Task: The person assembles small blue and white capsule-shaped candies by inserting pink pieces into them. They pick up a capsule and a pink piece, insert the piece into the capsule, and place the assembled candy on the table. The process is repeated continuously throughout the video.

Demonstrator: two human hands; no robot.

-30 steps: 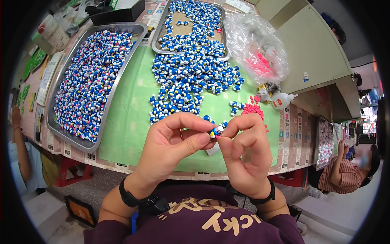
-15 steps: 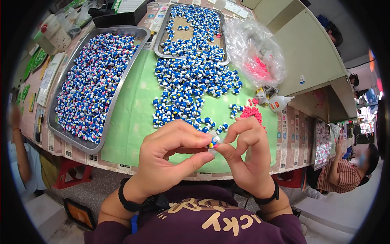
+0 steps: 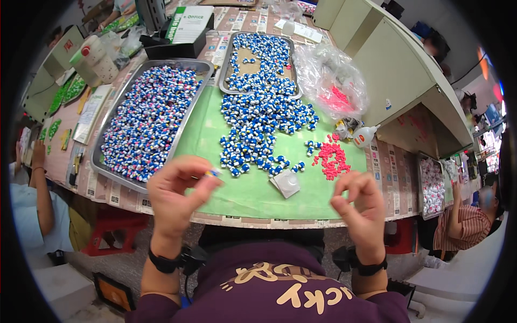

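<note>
My left hand (image 3: 177,194) is closed on a small blue, white and yellow figure piece (image 3: 212,173), pinched between thumb and fingertips. It hovers over the front of the green mat, near the left tray. My right hand (image 3: 362,207) is raised at the mat's right front, its fingers curled and thumb and forefinger slightly apart. Nothing shows between them. Just beyond it lies a loose pile of small pink pieces (image 3: 329,161). A small whitish square pad (image 3: 287,184) rests on the mat between my hands. Past it spreads a heap of blue-and-white pieces (image 3: 253,134).
A metal tray (image 3: 186,129) full of pieces stands left. Another tray (image 3: 224,72), partly filled, is at the back. On the right are a plastic bag (image 3: 315,70) with pink pieces, a white squeeze bottle (image 3: 364,135) and a beige cabinet (image 3: 396,75). People sit on both sides.
My hands have parted: the left moved left with the figure piece, the right moved right toward the pink pile. The square pad now shows between them. The view has tilted up.
</note>
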